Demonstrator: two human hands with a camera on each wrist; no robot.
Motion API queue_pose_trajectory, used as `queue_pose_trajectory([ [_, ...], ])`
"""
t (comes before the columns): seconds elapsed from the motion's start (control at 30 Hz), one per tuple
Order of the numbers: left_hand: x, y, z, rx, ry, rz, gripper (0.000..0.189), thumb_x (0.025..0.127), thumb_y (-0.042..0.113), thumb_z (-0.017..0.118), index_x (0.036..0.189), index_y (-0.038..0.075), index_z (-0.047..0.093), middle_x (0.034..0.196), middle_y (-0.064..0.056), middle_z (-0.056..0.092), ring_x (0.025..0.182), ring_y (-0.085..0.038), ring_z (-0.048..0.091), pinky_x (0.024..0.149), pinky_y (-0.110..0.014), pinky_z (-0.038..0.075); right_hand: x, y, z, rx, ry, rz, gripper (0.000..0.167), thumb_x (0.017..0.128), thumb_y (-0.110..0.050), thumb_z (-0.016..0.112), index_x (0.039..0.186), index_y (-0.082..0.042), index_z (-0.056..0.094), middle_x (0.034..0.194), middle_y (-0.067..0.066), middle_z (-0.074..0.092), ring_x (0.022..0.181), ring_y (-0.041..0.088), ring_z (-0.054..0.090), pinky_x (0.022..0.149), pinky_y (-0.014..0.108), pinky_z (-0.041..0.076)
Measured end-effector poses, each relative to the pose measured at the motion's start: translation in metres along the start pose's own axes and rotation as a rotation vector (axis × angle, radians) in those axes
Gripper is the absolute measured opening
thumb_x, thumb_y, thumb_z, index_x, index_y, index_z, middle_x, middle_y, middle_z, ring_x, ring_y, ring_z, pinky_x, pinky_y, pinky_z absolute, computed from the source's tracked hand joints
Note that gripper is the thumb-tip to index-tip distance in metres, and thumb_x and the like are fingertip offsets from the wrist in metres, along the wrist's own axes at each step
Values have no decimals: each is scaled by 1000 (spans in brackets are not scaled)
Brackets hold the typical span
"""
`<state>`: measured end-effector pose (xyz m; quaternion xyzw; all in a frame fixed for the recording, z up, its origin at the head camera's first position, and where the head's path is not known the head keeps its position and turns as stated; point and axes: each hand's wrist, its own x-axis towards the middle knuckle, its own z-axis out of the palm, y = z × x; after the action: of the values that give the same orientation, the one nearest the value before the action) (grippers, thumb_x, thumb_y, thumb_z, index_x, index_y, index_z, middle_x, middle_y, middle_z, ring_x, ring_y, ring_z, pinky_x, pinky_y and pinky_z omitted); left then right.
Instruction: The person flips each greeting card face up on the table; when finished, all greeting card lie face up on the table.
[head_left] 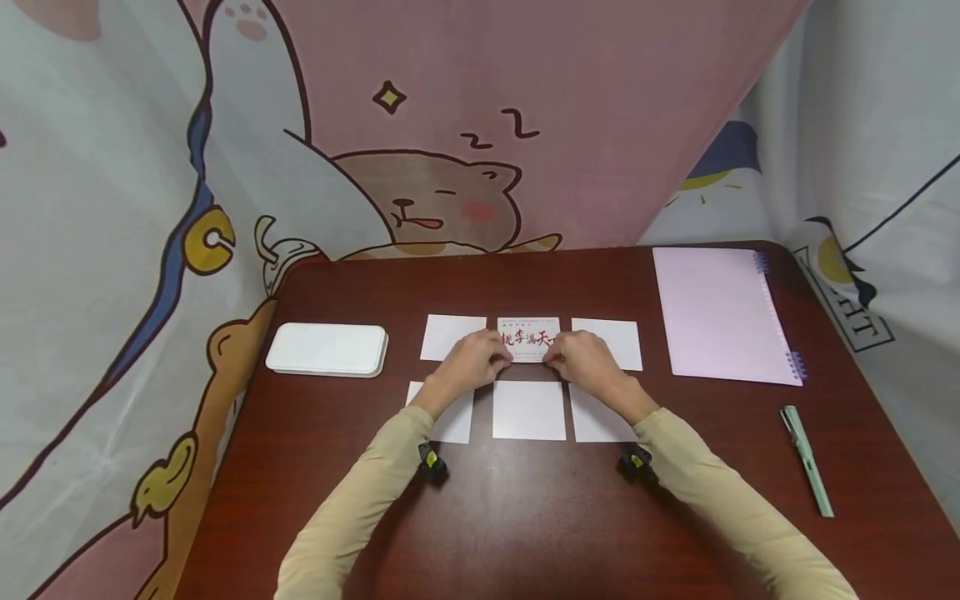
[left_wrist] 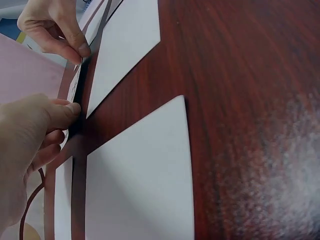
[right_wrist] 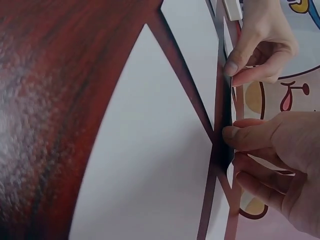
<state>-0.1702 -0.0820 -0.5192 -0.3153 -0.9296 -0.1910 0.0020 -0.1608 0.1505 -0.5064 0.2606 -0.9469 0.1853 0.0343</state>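
Note:
A printed card (head_left: 529,330) with red Chinese characters lies in the middle of the far row of cards. My left hand (head_left: 474,360) pinches its near left corner between thumb and fingers, and my right hand (head_left: 587,357) pinches the near right corner. In the left wrist view, the left thumb (left_wrist: 67,114) presses along the card's near edge, which stands a little above the table with a dark shadow beneath. Blank white cards surround it: far left (head_left: 444,333), far right (head_left: 618,340), near left (head_left: 454,419), near middle (head_left: 528,411) and near right (head_left: 597,420).
At the left of the dark wooden table (head_left: 495,517) is a white flat case (head_left: 327,349). A pink spiral notebook (head_left: 723,317) lies at the far right, with a light green pen (head_left: 807,462) nearer me. Cartoon-printed curtains (head_left: 585,100) hang behind the table.

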Motion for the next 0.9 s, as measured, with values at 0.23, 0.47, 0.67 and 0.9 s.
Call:
queue_pose_trajectory([
  [0.23, 0, 1, 1, -7, -14, -17, 9, 91, 18, 76, 98, 16, 81, 96, 4, 71, 88, -11, 65, 84, -28, 55, -2, 3, 3, 19, 11, -4, 7, 81, -5, 83, 85, -11, 83, 89, 5, 78, 83, 22, 74, 71, 40, 59],
  [0.47, 2, 0, 2, -34, -13, -12, 9, 92, 14, 74, 98, 14, 81, 97, 2, 72, 91, -13, 68, 88, -30, 56, -4, 5, 5, 36, 15, -7, 7, 82, -6, 82, 86, -11, 83, 90, 6, 79, 85, 23, 75, 72, 41, 59],
  [0.67, 3, 1, 1, -35, -30, -10, 10, 92, 12, 73, 97, 14, 81, 100, 1, 74, 96, -15, 70, 93, -32, 56, -5, 4, 3, 38, 18, 2, 7, 81, -7, 83, 86, -12, 83, 87, 5, 79, 80, 23, 75, 68, 42, 58],
  [0.9, 5, 2, -2, -27, -36, -8, 11, 93, 14, 72, 101, 14, 80, 99, 1, 72, 93, -15, 68, 87, -31, 57, -6, 6, -8, 44, 24, 31, 9, 82, -7, 82, 91, -8, 82, 86, 6, 78, 73, 18, 70, 65, 39, 57],
])
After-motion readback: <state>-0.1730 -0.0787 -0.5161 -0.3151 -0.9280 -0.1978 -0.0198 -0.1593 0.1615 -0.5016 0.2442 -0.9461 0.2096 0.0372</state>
